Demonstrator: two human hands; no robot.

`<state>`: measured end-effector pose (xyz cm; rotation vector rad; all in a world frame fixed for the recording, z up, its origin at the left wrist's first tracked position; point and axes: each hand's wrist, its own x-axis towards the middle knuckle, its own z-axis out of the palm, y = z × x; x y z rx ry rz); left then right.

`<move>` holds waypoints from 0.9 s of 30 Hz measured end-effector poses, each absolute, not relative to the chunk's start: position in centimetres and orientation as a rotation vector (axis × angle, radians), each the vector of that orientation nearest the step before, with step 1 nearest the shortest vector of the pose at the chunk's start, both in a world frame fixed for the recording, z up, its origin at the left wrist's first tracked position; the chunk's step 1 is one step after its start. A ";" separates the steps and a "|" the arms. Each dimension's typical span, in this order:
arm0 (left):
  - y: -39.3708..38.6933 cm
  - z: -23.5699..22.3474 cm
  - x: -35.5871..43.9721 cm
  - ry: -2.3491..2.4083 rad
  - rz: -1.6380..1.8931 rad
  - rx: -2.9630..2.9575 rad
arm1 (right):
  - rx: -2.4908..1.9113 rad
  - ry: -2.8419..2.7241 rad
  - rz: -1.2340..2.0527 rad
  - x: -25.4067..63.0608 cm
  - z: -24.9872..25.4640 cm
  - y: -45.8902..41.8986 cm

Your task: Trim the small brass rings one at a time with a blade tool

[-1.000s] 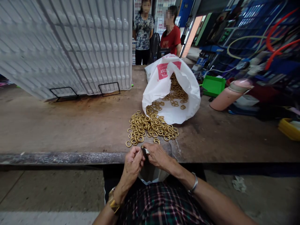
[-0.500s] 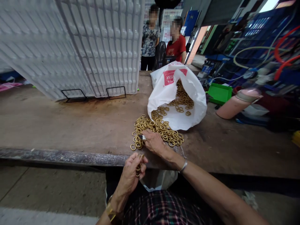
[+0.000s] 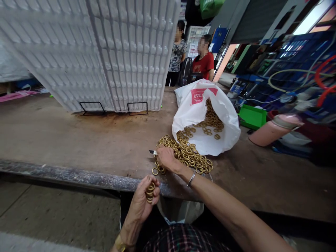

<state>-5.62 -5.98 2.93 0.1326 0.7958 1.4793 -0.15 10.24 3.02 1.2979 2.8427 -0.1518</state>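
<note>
Fingers of the left hand (image 3: 141,203) curl round a few brass-coloured rings (image 3: 150,193) at lower centre of the frame. Farther up, the right hand (image 3: 166,158) lies over the table (image 3: 78,140), gripping a dark-tipped tool (image 3: 152,152), its fingertips hidden against the loose heap (image 3: 187,156) mid-frame. Judging by this, one handful is picked up and much is left: the heap, then many more rings inside the white sack (image 3: 182,110) behind, right of centre.
</note>
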 end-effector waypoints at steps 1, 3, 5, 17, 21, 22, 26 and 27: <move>-6.0 2.8 -5.7 0.799 1.483 0.112 | 1.296 2.843 -0.147 -0.3 3.0 10.3; -6.0 2.6 -5.8 0.805 1.485 0.077 | 1.289 2.843 -0.137 -0.5 3.0 10.3; -6.0 2.3 -5.8 0.805 1.481 0.062 | 1.284 2.843 -0.122 -0.6 2.9 10.3; -5.1 2.7 -5.5 1.057 1.522 0.195 | 1.244 2.867 -0.107 0.6 5.1 9.4; -4.5 3.2 -4.8 1.212 1.501 0.282 | 1.152 2.985 -0.159 3.5 6.4 6.8; -4.4 3.3 -4.6 1.234 1.489 0.302 | 1.127 3.009 -0.190 4.3 6.4 6.1; -4.1 2.9 -3.6 1.229 1.412 0.430 | 1.146 3.049 -0.317 7.1 5.6 3.6; -4.0 2.8 -3.4 1.227 1.385 0.457 | 1.162 3.058 -0.347 7.5 5.3 3.2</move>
